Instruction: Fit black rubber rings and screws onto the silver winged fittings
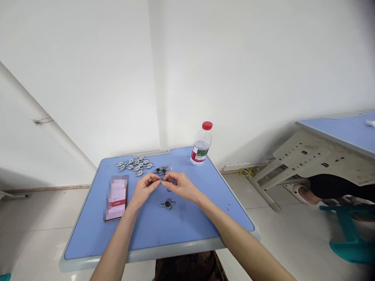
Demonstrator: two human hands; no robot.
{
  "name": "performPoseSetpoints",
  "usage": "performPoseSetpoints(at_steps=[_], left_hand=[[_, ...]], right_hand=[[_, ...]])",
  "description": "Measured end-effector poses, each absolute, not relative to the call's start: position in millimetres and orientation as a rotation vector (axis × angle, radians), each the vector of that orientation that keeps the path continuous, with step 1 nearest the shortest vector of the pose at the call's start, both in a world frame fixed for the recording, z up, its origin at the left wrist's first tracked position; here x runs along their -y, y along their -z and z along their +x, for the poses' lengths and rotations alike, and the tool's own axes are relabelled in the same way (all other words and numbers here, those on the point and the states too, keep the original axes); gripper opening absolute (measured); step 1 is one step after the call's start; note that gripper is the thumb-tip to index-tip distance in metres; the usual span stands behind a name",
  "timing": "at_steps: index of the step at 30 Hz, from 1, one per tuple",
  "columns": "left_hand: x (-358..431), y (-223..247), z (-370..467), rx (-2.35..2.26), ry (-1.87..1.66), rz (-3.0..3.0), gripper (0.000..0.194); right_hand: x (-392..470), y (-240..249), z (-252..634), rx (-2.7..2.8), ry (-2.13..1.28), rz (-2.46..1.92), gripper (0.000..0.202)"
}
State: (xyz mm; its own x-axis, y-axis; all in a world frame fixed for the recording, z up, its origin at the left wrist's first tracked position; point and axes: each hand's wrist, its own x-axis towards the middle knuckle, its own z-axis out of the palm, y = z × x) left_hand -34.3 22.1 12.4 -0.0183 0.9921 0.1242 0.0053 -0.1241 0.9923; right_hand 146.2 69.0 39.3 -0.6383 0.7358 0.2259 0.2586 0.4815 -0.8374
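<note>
Left hand: thumb and fingers pinched narrow on a tiny part — too small to identify.
Right hand: pinched narrow on the same part, fingertips close to the left ones, above the middle of the desk.
Black-centred metal fitting: lying between hands and near edge.
Similar fittings: just beyond the hands, toward the far edge.
Metal pile: near the far left corner.
Smartphone: beside the left edge — screen up, lit.
Water bottle: upright, red-capped, near the far right corner.
</note>
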Motion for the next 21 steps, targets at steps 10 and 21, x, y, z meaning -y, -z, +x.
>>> performPoseSetpoints(at_steps=[10, 21], left_hand=[[-11.8, -21.8, -37.4, -1.219, -0.846, 1.624, 0.029], [-5.2, -26.7, -35.5, -1.332, -0.392, 1.942, 0.020]], right_hand=[[-69.4, -52.4, 161.6, 2.613, -1.140, -0.777, 0.009], [-52.5, -56.7, 154.8, 3.078, -0.609, -0.878, 0.016]])
